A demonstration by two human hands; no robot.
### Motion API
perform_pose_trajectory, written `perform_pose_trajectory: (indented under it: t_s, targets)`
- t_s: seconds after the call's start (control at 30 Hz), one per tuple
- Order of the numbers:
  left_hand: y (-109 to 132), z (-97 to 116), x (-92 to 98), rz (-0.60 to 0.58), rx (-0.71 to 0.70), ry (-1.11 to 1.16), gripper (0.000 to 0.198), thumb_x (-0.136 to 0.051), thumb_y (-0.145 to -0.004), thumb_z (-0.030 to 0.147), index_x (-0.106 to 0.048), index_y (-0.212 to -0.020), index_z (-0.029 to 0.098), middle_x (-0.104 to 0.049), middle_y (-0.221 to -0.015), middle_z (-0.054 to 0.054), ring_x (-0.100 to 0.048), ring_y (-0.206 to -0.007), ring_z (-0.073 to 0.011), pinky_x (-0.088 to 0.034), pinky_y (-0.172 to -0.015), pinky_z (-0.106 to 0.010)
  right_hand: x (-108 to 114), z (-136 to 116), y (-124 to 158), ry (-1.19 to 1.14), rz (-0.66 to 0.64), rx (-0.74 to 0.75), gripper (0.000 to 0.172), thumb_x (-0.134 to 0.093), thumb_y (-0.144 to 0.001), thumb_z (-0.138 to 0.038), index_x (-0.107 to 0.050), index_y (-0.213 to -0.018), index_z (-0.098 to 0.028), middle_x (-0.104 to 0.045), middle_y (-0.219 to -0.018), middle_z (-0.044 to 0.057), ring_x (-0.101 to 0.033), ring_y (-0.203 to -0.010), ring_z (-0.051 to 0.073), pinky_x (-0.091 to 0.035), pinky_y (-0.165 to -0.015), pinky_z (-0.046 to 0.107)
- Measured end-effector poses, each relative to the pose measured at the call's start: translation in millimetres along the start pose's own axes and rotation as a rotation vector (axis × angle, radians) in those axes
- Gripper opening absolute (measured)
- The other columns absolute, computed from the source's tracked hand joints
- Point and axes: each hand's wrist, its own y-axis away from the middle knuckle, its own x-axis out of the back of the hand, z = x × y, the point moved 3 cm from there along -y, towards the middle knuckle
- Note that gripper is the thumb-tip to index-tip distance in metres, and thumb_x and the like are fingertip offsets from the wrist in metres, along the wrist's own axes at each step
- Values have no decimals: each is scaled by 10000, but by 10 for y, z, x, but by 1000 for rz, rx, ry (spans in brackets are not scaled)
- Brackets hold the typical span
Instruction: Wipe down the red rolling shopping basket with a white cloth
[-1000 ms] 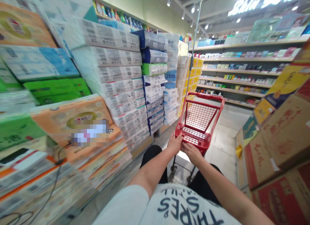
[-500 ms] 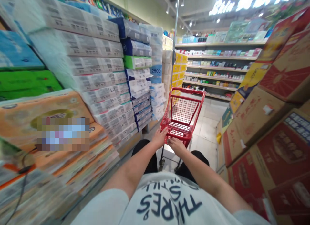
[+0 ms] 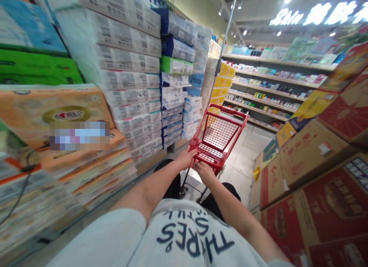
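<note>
Red cart (image 3: 220,132) at 12–1 o'clock, further left in view than a second ago. Left hand (image 3: 186,159) and right hand (image 3: 205,174) still on its near edge, fingers bent over; undersides hidden, can't tell if closed. Cartons (image 3: 333,201) at 2–3 o'clock: more showing now.

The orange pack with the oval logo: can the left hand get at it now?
Probably yes, if the left hand leaves the red cart: nothing seems to block the way to the orange pack, though distance is hard to judge.

Bright overhead spotlights (image 3: 245,32), white glare from the lit sign (image 3: 318,13), blurred, stretched edges
</note>
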Motion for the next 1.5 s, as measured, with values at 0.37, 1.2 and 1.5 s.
perform_pose_trajectory:
  t_s: [0.37, 1.2, 1.5]
  targets:
    - [-22, -14, 20, 8, 26, 58, 568, -551, -872, 243, -425, -1425, 267, -335, -1527, -1, -93, -1475, -301, -228, -1193, -443, -2, 56, 4, 4, 63, 25, 299, -438, -957, -138, -645, -1171, -158, -638, -1085, 124, -551, -965, 212, -510, -834, 340]
    - [-30, -4, 0, 15, 34, 41, 508, -517, -887, 231, -464, -1391, 230, -357, -1516, 0, -111, -1470, -308, -273, -1186, -416, 89, 45, -85, -48, 163, 2, 268, -488, -932, -133, -665, -1128, -179, -636, -1170, 105, -539, -1006, 209, -479, -889, 326]
    - [-16, 15, 10, 30, 22, 60, 506, -555, -876, 274, -475, -1373, 226, -397, -1491, -37, -135, -1469, -299, -282, -1175, -423, 123, 36, -81, -22, 173, 21, 291, -465, -926, -124, -659, -1133, -190, -638, -1091, 113, -532, -976, 215, -470, -911, 348]
